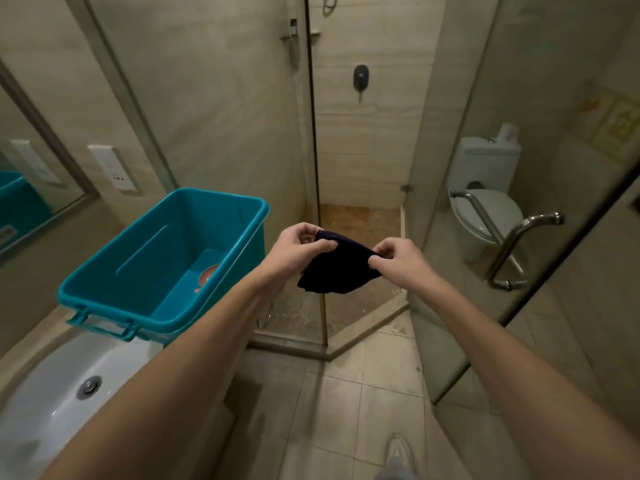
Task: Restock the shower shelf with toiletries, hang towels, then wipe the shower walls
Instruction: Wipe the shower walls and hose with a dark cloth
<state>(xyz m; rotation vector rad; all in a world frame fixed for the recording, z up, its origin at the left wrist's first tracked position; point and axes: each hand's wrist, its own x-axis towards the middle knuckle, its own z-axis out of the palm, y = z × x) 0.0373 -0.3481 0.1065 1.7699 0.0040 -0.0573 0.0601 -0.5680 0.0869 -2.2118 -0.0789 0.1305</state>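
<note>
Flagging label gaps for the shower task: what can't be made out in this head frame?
Head view only:
1. shower shelf: not identifiable; upper shower cut by top edge.
2. dark cloth, pinched by left hand and right hand: folded, full size hidden.
3. pinkish item in teal bin: too small to identify.
4. wall sign: blurred behind glass, unreadable.

The shower opening (pixel 360 161) at 12 o'clock is free, between the glass panel (pixel 242 133) and the open glass door (pixel 485 81). A teal bin (pixel 166 258) blocks 9 o'clock; a steel handle (pixel 519 237) juts at 3 o'clock.
</note>
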